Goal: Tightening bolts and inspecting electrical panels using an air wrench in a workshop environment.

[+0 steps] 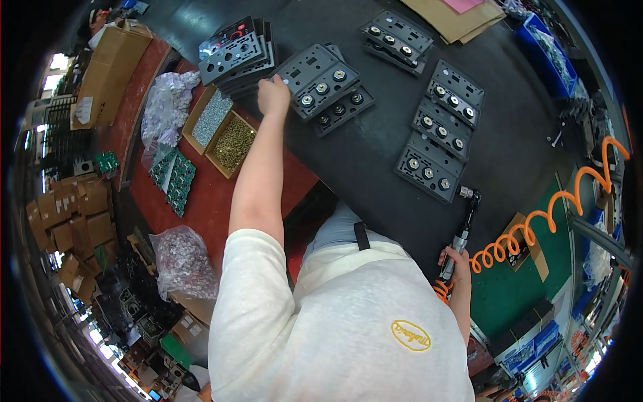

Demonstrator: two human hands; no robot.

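My left hand (274, 98) reaches across the dark table and is closed on the corner of a black panel (309, 70) with a row of three metal nuts. This panel overlaps another black panel (348, 107) with similar nuts beneath it. In my right hand (457, 265), by the table's near edge, is an air ratchet wrench (462, 238). Its socket head (465, 192) points away from me, close to the nearest of three black panels (429, 164) set in an overlapping column. An orange coiled air hose (526, 231) runs beside the right hand.
Stacked black plates (241, 63) stand left of my left hand. A divided cardboard box (221, 130) holds small silver and brass-coloured parts, beside green circuit boards (173, 181). More nut-fitted panels (395, 43) lie at the far side. A blue bin (549, 57) sits far right.
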